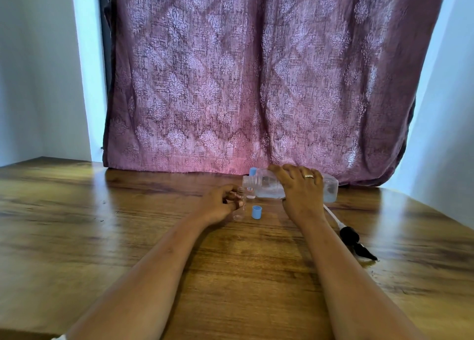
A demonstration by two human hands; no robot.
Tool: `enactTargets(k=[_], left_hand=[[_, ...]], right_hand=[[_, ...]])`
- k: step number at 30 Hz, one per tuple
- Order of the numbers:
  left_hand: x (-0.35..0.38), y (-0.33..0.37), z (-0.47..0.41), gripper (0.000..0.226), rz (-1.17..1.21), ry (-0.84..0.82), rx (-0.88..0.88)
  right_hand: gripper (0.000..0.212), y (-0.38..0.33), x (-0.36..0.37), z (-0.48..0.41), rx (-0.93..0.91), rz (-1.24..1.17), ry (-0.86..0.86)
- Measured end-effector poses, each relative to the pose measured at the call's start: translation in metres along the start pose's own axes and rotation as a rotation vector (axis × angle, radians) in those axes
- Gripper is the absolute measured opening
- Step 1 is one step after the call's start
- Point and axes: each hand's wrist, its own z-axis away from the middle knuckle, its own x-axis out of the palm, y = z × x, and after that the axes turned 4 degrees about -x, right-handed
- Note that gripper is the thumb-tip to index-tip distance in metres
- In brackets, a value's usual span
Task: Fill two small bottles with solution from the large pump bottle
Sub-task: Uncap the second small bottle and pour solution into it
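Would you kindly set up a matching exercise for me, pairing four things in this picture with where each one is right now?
Things:
1. large bottle
2. small bottle
3. nearer blue cap
4. pump head

Places:
A. standing on the table between the two hands
B. lying flat, farthest to the right
C. tipped sideways in the right hand
D. gripped by the left hand

Pairs: 1-C, 2-D, 3-A, 4-B

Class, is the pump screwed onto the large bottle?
No, the black pump lies apart on the table, and the neck of the large bottle is bare.
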Motion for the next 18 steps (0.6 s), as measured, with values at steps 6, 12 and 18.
enactTargets(k=[6, 12, 18], left_hand=[[0.0002, 0.0011, 0.0008, 0.036, 0.017, 0.001, -0.001], [-0.0008, 0.0042, 0.0033, 0.035, 0.028, -0.016, 0.008], [-0.0010, 0.0036, 0.0025, 0.037, -0.004, -0.016, 0.004]], right_hand=[[0.077, 0.0007, 0.0005, 0.0006, -0.011, -0.002, 0.028], [0.077, 0.0003, 0.0000, -0.0009, -0.011, -0.003, 0.009], [0.079, 0.0012, -0.0004, -0.0007, -0.014, 0.007, 0.007]])
